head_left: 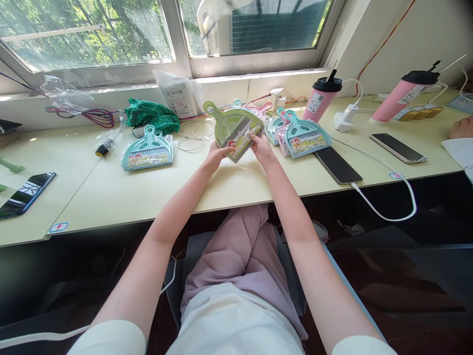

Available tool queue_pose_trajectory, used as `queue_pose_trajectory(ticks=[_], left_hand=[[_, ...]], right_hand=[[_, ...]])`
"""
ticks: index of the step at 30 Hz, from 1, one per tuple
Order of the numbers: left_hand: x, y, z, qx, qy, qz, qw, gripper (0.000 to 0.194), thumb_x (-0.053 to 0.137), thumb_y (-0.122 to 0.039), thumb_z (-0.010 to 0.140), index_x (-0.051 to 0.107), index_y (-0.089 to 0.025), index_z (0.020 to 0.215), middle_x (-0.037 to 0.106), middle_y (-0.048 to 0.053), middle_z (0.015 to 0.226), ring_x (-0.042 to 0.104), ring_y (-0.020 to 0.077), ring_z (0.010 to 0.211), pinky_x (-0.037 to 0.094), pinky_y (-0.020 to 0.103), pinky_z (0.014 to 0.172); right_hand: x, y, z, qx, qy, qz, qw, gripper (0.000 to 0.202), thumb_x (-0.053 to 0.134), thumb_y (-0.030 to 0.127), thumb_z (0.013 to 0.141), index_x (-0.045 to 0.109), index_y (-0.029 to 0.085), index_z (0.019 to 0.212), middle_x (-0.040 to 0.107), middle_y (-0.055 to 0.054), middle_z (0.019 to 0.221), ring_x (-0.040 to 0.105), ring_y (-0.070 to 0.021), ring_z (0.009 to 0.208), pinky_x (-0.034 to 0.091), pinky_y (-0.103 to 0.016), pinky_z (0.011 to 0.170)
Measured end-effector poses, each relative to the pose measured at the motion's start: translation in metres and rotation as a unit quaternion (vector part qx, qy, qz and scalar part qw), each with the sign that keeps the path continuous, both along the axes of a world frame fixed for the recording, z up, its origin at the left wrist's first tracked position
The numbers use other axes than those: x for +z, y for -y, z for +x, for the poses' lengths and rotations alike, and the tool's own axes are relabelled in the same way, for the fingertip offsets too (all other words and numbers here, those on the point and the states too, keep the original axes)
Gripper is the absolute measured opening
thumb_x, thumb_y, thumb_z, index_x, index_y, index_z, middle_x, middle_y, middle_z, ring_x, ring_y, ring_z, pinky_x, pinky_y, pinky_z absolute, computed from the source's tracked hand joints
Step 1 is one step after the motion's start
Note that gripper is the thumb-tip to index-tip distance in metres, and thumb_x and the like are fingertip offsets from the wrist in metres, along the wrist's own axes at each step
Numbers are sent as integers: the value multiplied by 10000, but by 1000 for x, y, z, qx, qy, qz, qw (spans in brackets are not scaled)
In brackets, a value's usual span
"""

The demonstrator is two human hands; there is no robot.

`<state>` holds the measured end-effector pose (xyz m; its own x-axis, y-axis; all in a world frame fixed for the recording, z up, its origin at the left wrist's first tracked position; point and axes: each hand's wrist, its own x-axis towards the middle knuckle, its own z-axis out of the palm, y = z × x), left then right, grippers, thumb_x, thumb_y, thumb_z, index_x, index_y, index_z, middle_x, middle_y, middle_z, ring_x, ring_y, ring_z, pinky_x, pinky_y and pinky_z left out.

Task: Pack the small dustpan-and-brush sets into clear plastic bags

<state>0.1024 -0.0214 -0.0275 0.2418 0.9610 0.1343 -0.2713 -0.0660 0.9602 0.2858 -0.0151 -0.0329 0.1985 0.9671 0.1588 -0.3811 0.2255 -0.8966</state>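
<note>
A green mini dustpan and brush set (231,125) in clear wrap is held up, tilted, above the desk (177,192). My left hand (218,154) grips its lower left edge, thumb on the printed label. On the opposite side, my right hand (261,147) has its fingers closed on the edge of the same set. To the left lies a wrapped turquoise dustpan set (148,152). Close to my right hand is a pile of other wrapped sets, with a blue one (306,135) in front and pink ones partly hidden behind.
A charging phone (338,165) lies at the desk edge, its white cable looping over the front. Two pink cups (320,101) with black lids stand right, near another phone (399,148). Green plastic (151,116), a screwdriver (104,147) and a dark phone (26,195) are left. Someone's arm (460,143) shows far right.
</note>
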Motion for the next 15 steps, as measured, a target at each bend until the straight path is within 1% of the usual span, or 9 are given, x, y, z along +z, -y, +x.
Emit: queue_pose_trajectory(ticks=[2,5,8,12,15], left_hand=[[1,0,0,6,11,-7,1000,523,885,-174,512,718,-170,1008,797,61,969,741,284,1052,598,419,953],[0,-2,0,0,20,-16,1000,521,873,-155,537,729,-163,1037,797,80,1008,738,298,1099,596,431,982],[0,-2,1,-14,24,-18,999,525,865,-160,571,725,-171,1076,795,78,1032,740,290,1101,594,436,995],[1,0,2,-28,24,-10,999,514,877,-177,580,726,-169,1072,797,73,1026,750,272,1057,599,426,989],[2,1,1,-36,18,-5,999,502,889,-191,581,734,-157,1058,800,85,1034,753,274,1058,599,422,993]], right_hand=[[-3,-1,-5,2,15,15,1000,524,864,308,763,580,301,1203,742,-19,1221,655,-241,1301,585,-464,1122],[-6,-4,-7,8,40,25,999,632,878,266,728,534,309,1256,704,-28,1307,619,-250,1352,561,-500,1142],[-7,-7,-2,15,45,19,999,658,885,246,706,516,302,1248,700,-40,1303,623,-272,1347,559,-531,1135],[-6,-8,3,22,53,19,998,674,890,239,685,508,292,1238,713,-41,1278,629,-280,1342,543,-521,1155],[-3,-5,1,23,56,23,998,687,881,243,687,508,296,1261,720,-38,1269,633,-282,1337,541,-526,1159]])
